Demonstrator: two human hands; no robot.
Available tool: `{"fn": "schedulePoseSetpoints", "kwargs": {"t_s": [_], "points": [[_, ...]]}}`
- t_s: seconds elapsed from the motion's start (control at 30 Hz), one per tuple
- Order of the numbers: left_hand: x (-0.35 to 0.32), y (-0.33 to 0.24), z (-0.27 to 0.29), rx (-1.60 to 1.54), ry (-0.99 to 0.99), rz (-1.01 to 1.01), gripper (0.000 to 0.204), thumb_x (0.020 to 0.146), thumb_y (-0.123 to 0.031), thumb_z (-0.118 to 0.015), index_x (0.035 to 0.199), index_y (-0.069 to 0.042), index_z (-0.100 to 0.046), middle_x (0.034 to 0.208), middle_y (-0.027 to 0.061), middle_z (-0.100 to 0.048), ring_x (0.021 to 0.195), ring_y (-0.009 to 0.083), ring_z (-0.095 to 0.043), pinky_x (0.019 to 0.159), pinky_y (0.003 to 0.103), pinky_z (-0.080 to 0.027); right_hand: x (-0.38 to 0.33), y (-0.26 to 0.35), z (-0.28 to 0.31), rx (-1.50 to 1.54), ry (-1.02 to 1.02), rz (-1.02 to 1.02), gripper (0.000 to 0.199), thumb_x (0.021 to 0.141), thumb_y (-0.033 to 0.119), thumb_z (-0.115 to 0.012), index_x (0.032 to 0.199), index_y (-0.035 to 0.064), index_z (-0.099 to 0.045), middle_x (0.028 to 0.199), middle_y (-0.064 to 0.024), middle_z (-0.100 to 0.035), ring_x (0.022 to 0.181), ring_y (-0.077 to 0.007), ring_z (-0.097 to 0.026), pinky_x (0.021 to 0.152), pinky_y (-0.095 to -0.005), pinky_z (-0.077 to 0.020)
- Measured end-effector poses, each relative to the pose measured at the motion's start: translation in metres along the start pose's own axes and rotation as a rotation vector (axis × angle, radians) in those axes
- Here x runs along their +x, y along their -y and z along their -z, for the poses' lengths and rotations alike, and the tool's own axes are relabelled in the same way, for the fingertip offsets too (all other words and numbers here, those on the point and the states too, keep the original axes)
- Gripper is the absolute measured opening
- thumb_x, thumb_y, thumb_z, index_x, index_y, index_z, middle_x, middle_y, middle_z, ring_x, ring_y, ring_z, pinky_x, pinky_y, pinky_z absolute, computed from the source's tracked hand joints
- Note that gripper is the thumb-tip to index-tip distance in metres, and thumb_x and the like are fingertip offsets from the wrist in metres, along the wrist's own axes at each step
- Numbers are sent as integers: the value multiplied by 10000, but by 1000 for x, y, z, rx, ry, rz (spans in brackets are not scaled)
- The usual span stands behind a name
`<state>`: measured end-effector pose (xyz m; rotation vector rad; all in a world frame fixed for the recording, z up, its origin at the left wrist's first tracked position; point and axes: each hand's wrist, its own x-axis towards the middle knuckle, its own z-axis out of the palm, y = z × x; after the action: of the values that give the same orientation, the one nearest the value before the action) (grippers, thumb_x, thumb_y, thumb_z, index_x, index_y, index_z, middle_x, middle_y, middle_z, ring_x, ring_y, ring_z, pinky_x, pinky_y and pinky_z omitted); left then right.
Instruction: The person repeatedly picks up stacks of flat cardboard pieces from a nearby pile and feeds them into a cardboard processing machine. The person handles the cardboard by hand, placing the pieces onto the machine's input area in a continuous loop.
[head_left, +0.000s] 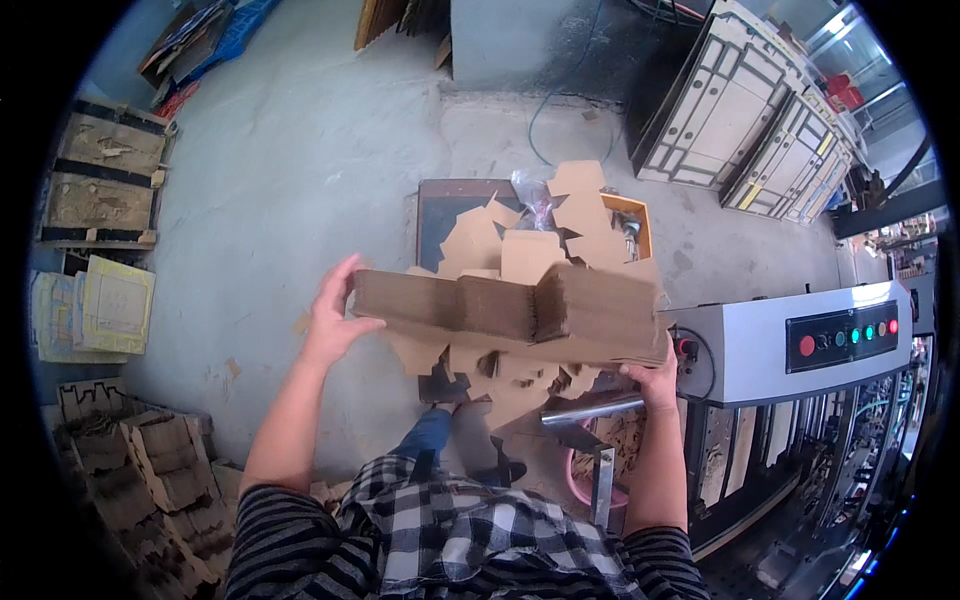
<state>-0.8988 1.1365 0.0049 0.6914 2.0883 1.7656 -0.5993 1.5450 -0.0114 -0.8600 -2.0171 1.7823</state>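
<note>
Hands [335, 320] clamping cardboard stack [510, 315] endwise

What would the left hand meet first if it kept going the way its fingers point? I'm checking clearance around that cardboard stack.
The left hand already presses the cardboard stack; its fingers point up-right over the stack's end, so only more stack, though depth is unclear.
</note>
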Motion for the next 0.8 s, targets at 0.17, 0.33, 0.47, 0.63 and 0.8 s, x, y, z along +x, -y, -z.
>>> {"fn": "schedulePoseSetpoints", "kwargs": {"t_s": [0.17, 0.33, 0.47, 0.63, 0.8], "points": [[-7, -10, -4, 655, 295, 11, 903, 601, -80, -835, 1386, -135, -392, 1349, 147, -408, 1225, 342, -454, 1032, 383, -402, -2, -5, 4, -311, 107, 142, 905, 478, -19, -785, 1311, 66, -441, 1212, -108, -573, 1143, -243, -543, 997, -360, -414], [-16, -33, -28, 1120, 269, -143, 926, 599, -216, -844, 1388, -134, -366, 1342, 137, -412, 1326, 361, -318, 1104, 560, -202, -14, 48, -9, -730, 19, 307, 1020, 445, 1, -779, 1373, 100, -370, 1369, -113, -452, 1311, -309, -389, 1106, -436, -274], [-16, -42, -88, 1131, 245, -210, 996, 568, -258, -855, 1390, -63, -326, 1342, 157, -420, 1349, 352, -291, 1106, 600, -135, -18, 69, -59, -1277, 87, 442, 958, 515, 156, -798, 1374, 103, -378, 1374, -104, -405, 1364, -309, -288, 1116, -579, -145], [-10, -37, -118, 1027, 169, -122, 995, 534, -275, -865, 1347, -20, -351, 1312, 162, -451, 1350, 353, -297, 1105, 596, -130, -23, 78, -78, -1198, 71, 404, 829, 567, 273, -822, 1283, 69, -457, 1249, -106, -471, 1262, -312, -376, 1102, -536, -176], [-4, -42, -109, 1013, 287, -64, 1018, 524, -330, -864, 1352, -33, -352, 1331, 157, -443, 1359, 348, -287, 1108, 596, -116, -11, 56, -66, -1123, 124, 435, 672, 592, 313, -827, 1139, 47, -544, 1085, -102, -525, 1100, -302, -460, 1006, -473, -281]]}}
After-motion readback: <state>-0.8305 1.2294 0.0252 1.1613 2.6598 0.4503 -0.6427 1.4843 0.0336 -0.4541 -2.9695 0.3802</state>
